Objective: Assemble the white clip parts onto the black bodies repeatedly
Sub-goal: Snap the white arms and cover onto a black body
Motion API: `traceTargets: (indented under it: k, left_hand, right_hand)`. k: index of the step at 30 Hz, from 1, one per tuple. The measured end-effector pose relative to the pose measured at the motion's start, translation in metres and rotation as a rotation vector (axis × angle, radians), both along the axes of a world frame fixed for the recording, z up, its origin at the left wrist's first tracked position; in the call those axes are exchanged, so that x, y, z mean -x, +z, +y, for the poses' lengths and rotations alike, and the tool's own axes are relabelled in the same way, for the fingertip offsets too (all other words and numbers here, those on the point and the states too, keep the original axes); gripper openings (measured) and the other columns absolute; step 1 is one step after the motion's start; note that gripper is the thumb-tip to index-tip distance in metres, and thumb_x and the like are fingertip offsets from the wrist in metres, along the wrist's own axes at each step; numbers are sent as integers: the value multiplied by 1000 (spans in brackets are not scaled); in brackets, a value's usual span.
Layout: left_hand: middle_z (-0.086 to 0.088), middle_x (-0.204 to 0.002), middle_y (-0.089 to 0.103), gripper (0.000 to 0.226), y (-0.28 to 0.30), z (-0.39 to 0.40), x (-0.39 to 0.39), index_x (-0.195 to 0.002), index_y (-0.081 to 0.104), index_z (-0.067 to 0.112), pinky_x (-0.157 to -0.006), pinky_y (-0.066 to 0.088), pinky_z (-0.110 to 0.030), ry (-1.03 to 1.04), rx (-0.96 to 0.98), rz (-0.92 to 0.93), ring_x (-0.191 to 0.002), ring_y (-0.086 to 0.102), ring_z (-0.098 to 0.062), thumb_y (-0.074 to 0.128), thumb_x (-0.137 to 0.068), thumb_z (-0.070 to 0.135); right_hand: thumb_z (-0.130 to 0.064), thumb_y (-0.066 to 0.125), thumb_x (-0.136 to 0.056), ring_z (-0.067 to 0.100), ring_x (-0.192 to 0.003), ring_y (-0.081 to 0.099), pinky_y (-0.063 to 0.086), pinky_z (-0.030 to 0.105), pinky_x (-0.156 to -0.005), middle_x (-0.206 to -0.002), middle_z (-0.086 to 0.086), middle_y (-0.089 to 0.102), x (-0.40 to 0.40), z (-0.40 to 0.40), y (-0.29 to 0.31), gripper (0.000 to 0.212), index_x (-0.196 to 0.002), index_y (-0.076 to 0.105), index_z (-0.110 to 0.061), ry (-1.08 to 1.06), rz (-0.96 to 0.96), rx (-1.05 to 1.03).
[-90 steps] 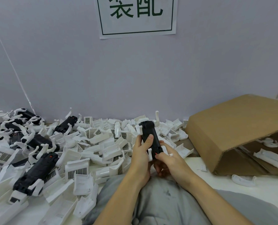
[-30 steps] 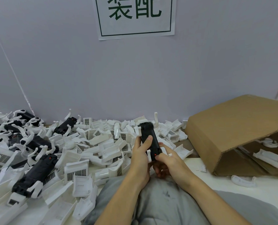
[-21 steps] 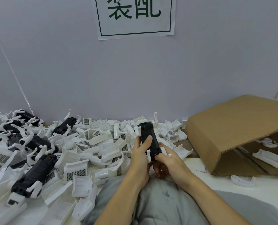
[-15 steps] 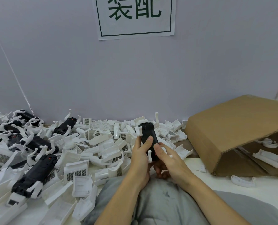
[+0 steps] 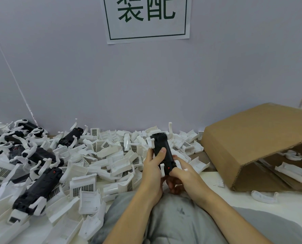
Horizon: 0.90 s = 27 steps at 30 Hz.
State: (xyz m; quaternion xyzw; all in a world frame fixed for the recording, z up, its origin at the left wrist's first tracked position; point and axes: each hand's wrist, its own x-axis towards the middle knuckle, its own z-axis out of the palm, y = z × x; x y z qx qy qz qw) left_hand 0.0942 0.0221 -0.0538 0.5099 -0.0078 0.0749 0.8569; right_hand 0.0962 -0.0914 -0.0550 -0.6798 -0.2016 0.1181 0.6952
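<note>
A black body [image 5: 161, 148] stands nearly upright in front of me, above my lap. My left hand [image 5: 153, 170] grips its left side, thumb laid across the front. My right hand [image 5: 182, 175] holds its lower end from the right, thumb by a small red dot. A white clip [image 5: 150, 142] sticks out at its upper left and another white clip [image 5: 162, 169] shows at its lower left, between my hands. A small white piece [image 5: 185, 169] peeks out over my right fingers.
A heap of loose white clip parts [image 5: 101, 155] covers the table left of my hands. Finished black bodies with white clips [image 5: 39, 187] lie at the far left. A tipped cardboard box [image 5: 252, 143] with white parts [image 5: 291, 173] inside stands at the right. A wall rises close behind.
My right thumb, which lay higher on the front of the body half a second ago, has slid back down to its lower end. The body and my left hand have hardly moved.
</note>
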Motion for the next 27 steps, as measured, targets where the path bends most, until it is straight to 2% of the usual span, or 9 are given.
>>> traceTargets:
  k: [3, 7, 9, 11, 13, 15, 18, 22, 27]
  left_hand:
    - [-20, -102, 67, 21, 0, 0, -1, -121, 62, 21, -42, 46, -26, 1, 2, 5, -77, 61, -33, 57, -100, 25]
    - [-21, -107, 70, 20, 2, 1, 2, -118, 61, 19, -44, 47, -28, -13, 40, 12, -78, 63, -33, 55, -101, 27]
    - [-23, -107, 69, 30, 4, 4, 2, -124, 59, 13, -45, 48, -29, -19, 111, 21, -72, 64, -33, 54, -101, 31]
    - [-26, -106, 65, 48, 6, 9, 0, -135, 52, 2, -55, 51, -35, -9, 194, 61, -70, 62, -34, 53, -100, 34]
    - [-26, -105, 64, 52, 8, 13, -2, -138, 48, -8, -64, 56, -38, 27, 296, 80, -82, 63, -35, 56, -98, 25]
    - [-23, -106, 64, 50, 12, 15, -2, -134, 50, -9, -64, 59, -37, 19, 391, 45, -87, 65, -33, 65, -88, 5]
    - [-21, -105, 65, 44, 12, 15, -1, -116, 57, 2, -69, 61, -36, -53, 465, 11, -83, 72, -29, 63, -78, -19]
    - [-20, -108, 63, 51, 10, 13, -1, -118, 56, 9, -71, 62, -33, -51, 494, 44, -97, 66, -31, 50, -84, -29]
    - [-20, -112, 60, 51, 11, 16, 3, -124, 54, 7, -78, 63, -42, -97, 474, 30, -99, 64, -33, 53, -84, -27]
  right_hand:
    - [-28, 54, -73, 20, -58, 50, 42, 29, -53, -62, 9, 54, 1, 0, 0, 20, -89, 64, -33, 12, -10, -3]
    - [-23, 54, -72, 19, -61, 51, 42, 31, -56, -65, 9, 56, -1, -2, -4, 36, -107, 61, -28, 16, 10, -6]
    - [-16, 50, -67, 19, -64, 53, 42, 31, -58, -68, 9, 59, -2, -5, -4, 51, -118, 58, -22, 43, 2, 5]
    - [-11, 44, -62, 21, -64, 55, 43, 30, -59, -71, 10, 62, -3, -7, -2, 64, -123, 57, -20, 30, -8, -18]
    - [-10, 46, -65, 18, -62, 57, 44, 30, -59, -69, 8, 65, -9, -10, 1, 57, -120, 58, -19, -136, -6, -37]
    - [-3, 53, -80, 13, -61, 57, 44, 28, -60, -70, 6, 67, -17, -17, 3, 38, -112, 62, -21, -407, -67, 41]
    - [1, 50, -90, 8, -68, 58, 43, 21, -60, -82, 1, 67, -29, -38, 2, 33, -102, 67, -24, -633, -191, 243]
    - [-1, 54, -89, 17, -83, 59, 41, 26, -65, -92, -3, 64, -33, -51, -5, 29, -100, 67, -24, -716, -229, 379]
    - [-7, 57, -89, 23, -113, 52, 37, 30, -90, -120, 8, 53, -33, -47, -9, 31, -116, 62, -22, -676, -248, 544]
